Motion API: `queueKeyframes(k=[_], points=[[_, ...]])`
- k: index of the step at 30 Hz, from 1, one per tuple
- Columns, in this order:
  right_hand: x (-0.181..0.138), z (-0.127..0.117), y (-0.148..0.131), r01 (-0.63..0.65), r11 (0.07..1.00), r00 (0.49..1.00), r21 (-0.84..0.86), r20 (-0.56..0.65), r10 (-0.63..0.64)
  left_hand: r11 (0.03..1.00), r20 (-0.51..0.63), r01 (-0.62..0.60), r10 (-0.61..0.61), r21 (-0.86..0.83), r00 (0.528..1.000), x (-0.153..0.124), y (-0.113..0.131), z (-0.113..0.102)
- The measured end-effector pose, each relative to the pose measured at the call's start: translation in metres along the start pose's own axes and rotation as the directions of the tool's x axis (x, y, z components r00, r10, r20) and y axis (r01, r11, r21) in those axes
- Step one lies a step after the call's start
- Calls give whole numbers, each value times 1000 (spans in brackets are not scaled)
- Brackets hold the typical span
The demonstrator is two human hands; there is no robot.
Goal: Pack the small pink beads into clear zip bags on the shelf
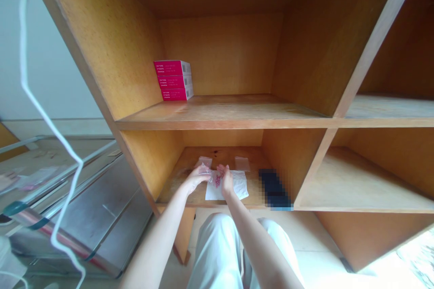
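My left hand (196,178) is closed on a small clear plastic bag (205,170), at the left edge of a white sheet (240,185). On the sheet lies a cluster of small pinkish-red pieces (217,179), too small to name. Just right of them is my right hand (226,181), its fingers stretched out and its edge near the sheet; nothing shows in it. Behind the hands, a clear plastic bag (242,164) lies flat at the right, and several similar clear bags (204,160) lie at the left.
The sheet rests on the lower wooden shelf (186,196). A blurred dark object (275,189) lies at its right end. Overhead, three stacked pink boxes (173,82) stand on the upper shelf (230,107). A white cable (44,113) hangs at left beside a metal cart (91,194).
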State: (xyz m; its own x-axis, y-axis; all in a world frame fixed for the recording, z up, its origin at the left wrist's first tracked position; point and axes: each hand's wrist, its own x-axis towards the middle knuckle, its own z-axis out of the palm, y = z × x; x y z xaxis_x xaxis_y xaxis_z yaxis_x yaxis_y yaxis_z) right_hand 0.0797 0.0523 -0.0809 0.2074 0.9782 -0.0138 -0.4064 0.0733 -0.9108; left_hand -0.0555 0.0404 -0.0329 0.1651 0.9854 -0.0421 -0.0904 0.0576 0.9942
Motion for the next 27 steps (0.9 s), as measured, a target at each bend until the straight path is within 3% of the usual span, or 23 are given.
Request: queueKeyframes(k=[19,27], points=[[1,0,4,45,999,999,-21,-4,-45,997,-15,21,-22,-76,1000,1,-5,-7],[-1,0,-1,29,1000,1000,-6,-4,-29,976,-39,38,-47,-213,998,-1,-5,-8]])
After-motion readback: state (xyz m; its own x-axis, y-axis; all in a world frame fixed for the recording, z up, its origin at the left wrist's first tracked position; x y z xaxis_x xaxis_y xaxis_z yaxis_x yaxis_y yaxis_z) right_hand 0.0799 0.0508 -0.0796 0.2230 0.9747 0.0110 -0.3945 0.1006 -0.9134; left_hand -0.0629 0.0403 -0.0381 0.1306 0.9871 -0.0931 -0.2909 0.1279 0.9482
